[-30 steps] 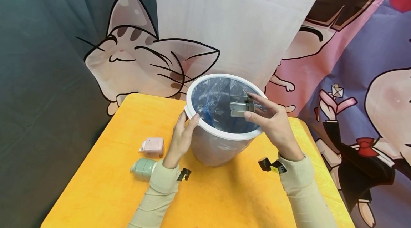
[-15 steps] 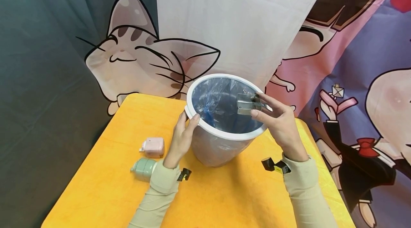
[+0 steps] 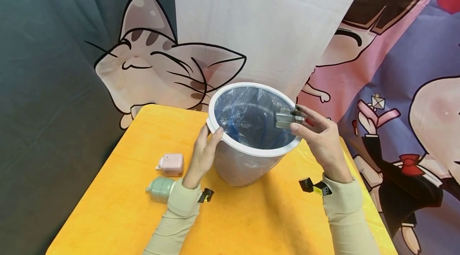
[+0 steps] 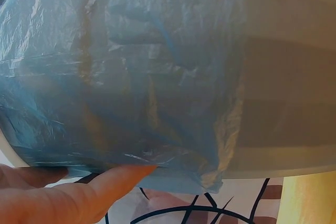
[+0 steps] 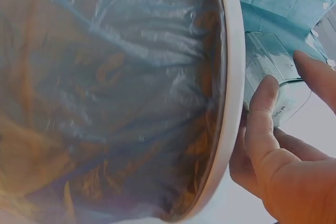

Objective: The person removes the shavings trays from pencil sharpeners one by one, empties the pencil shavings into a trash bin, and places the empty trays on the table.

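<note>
My left hand [image 3: 205, 152] grips the left rim of a white trash can [image 3: 253, 152], thumb over the edge and fingers against its outer side. A translucent bluish bag [image 4: 131, 77] lines the can and folds down over its outside, filling most of the left wrist view. With fingertips and thumb, my right hand [image 3: 321, 139] holds a small clear, greenish-grey box [image 3: 285, 117] by its right end, over the right part of the can's mouth. In the right wrist view the box [image 5: 270, 61] shows flat transparent walls and small dark lettering, partly hidden behind the rim.
On the yellow tabletop [image 3: 230, 223], left of the can, a pink bottle [image 3: 171, 165] and a green bottle [image 3: 160, 189] lie on their sides near my left wrist. A printed cartoon cloth [image 3: 266, 27] hangs behind the table.
My right hand has moved right with the clear box, from nearer the middle of the can's mouth to its right rim. The left hand and the can have stayed put.
</note>
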Available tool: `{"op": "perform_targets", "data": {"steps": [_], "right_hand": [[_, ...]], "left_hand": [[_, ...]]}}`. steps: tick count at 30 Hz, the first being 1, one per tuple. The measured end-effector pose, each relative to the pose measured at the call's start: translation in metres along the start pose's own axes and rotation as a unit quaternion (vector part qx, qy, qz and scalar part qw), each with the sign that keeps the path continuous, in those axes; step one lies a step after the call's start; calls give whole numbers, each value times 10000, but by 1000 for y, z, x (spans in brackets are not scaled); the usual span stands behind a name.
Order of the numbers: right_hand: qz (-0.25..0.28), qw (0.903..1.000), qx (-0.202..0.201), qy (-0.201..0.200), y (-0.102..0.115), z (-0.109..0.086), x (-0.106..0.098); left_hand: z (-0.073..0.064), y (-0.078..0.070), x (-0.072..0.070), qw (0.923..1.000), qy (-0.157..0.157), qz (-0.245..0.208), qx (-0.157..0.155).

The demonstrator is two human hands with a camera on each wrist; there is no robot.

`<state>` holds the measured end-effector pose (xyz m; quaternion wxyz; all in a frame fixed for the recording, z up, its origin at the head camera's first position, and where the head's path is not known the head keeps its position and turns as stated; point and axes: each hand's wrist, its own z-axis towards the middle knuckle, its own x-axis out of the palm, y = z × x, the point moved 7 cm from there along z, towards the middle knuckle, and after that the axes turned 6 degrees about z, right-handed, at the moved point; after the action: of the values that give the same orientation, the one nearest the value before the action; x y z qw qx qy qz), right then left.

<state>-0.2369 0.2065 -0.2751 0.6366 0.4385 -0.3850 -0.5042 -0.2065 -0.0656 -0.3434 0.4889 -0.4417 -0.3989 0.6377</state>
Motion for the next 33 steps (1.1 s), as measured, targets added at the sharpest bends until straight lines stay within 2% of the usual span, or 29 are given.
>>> {"op": "perform_targets", "data": {"steps": [4, 7, 16, 26, 33], "right_hand": [[183, 9998, 20, -47, -1, -2, -8], [545, 9985, -3, -19, -1, -3, -12], [1214, 9922, -228, 160, 3, -7, -26], [1462, 9884, -327, 237, 1, -11, -36], [1452, 9890, -247, 102, -1, -14, -43]], "left_hand": [[0, 0, 0, 10000, 6, 9, 2], [0, 1, 0, 10000, 24, 1, 1], [0, 0, 0, 10000, 5, 4, -13], [-1, 1, -1, 10000, -13, 46, -53], [-1, 0, 0, 10000, -7, 13, -7]]}}
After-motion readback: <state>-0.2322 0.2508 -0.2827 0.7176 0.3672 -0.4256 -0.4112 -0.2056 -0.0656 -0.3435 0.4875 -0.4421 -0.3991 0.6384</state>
